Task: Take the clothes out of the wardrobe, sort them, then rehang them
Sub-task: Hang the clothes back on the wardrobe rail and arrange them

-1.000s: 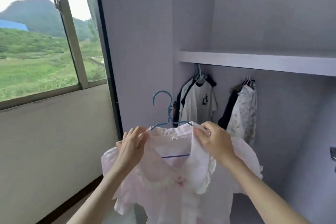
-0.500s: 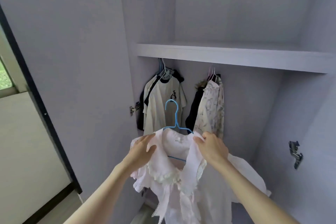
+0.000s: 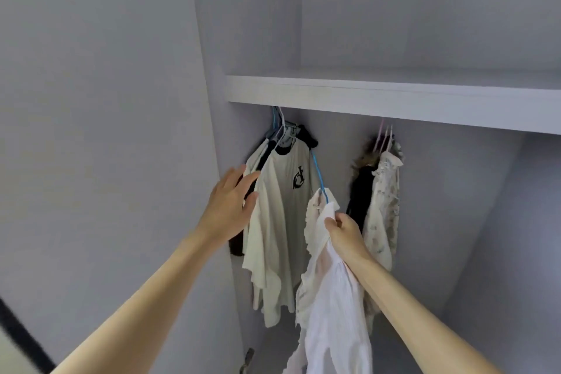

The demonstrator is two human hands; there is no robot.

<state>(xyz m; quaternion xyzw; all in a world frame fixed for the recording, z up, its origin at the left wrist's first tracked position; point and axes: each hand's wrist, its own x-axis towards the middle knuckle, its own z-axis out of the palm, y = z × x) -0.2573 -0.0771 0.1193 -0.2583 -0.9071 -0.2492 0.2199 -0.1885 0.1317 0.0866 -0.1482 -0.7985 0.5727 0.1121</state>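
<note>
Grey wardrobe walls frame the pink blouse, held up beneath the shelf on its blue hanger by the right hand, grip closed on its collar. Left hand, fingers straight, pushes the cream T-shirt aside. Risk: the hook misses, since the rail is hidden behind the shelf, or snags neighbouring hangers. Hook's tip is hard to make out.

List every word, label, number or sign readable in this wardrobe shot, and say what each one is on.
One mark only: a dark interlocking monogram on the chest of the cream T-shirt; it looks like "C" crossed with "A", but is too stylised to read for sure.
Pink blouse, floral garment, shelf: no text visible.
</note>
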